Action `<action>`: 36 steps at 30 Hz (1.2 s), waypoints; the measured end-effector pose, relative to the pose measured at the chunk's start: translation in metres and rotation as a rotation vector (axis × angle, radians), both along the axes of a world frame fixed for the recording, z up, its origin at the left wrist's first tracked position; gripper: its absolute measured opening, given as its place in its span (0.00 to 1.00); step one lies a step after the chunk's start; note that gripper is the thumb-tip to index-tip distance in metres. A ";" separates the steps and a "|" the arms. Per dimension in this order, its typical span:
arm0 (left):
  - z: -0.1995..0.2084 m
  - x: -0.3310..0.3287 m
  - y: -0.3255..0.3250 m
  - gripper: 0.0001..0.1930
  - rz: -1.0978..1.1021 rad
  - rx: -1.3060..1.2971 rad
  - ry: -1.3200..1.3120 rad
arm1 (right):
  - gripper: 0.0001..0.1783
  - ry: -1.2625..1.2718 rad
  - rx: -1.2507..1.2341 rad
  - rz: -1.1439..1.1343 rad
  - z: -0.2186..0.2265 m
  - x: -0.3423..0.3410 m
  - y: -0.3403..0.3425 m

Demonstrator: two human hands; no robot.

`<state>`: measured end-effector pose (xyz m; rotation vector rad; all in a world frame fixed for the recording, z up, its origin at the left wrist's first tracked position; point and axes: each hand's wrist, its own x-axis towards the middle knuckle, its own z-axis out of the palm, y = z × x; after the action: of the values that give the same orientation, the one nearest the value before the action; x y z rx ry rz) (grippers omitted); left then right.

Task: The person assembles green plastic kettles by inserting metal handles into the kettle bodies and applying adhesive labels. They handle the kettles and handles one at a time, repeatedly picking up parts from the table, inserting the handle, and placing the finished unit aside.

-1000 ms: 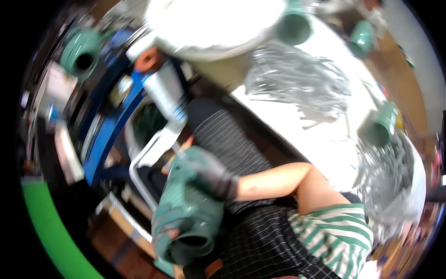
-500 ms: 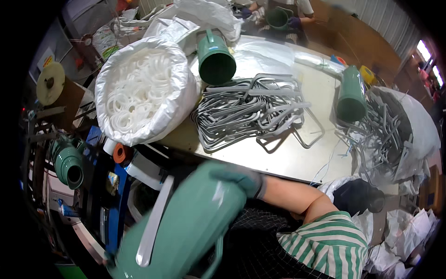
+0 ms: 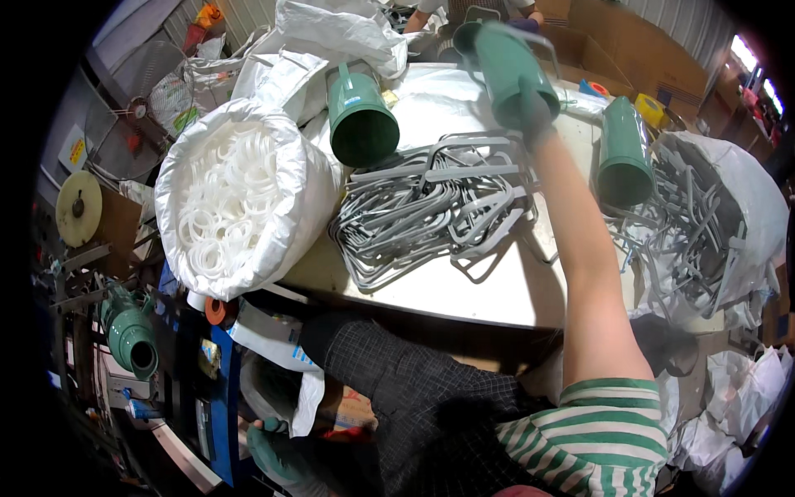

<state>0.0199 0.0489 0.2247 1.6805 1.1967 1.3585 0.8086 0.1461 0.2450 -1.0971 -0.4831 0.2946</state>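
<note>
My right hand (image 3: 537, 112), in a grey-green glove, reaches across the table and grips a green plastic can (image 3: 505, 66) with a grey handle loop, blurred by motion. Low on the left, my gloved left hand (image 3: 281, 458) hangs beside a blue frame, fingers loosely bent and nothing visible in them. A pile of bent grey handles (image 3: 431, 207) lies on the table, left of my right forearm. Behind the pile a second green can (image 3: 362, 120) lies with its open end toward me. Another green can (image 3: 625, 157) rests to the right of my right arm.
A white sack (image 3: 310, 186) full of translucent rings stands at the left. At the right, a bag (image 3: 754, 203) holds more grey handles. Across the table (image 3: 464, 290) sits another person (image 3: 530, 12). A green machine part (image 3: 128, 335) and blue frame (image 3: 222, 406) are at left.
The green can has gone from my lap to the far side of the table in my right hand. My left hand has come off it and is now beside the blue frame.
</note>
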 end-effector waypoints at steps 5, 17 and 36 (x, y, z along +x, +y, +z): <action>-0.032 -0.024 -0.017 0.19 0.163 -0.029 0.332 | 0.15 -0.205 0.234 -0.590 -0.060 -0.110 -0.064; -0.047 -0.009 0.009 0.17 -0.017 -0.126 0.229 | 0.21 -0.096 -0.194 -0.764 -0.083 0.042 -0.198; -0.035 0.019 0.008 0.12 -0.081 0.154 0.702 | 0.33 -0.980 -0.364 -0.115 0.011 -0.147 0.034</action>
<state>0.0389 0.0568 0.1896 2.3974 1.3900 0.8362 0.6614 0.1805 0.2565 -1.5923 -1.2600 -0.3036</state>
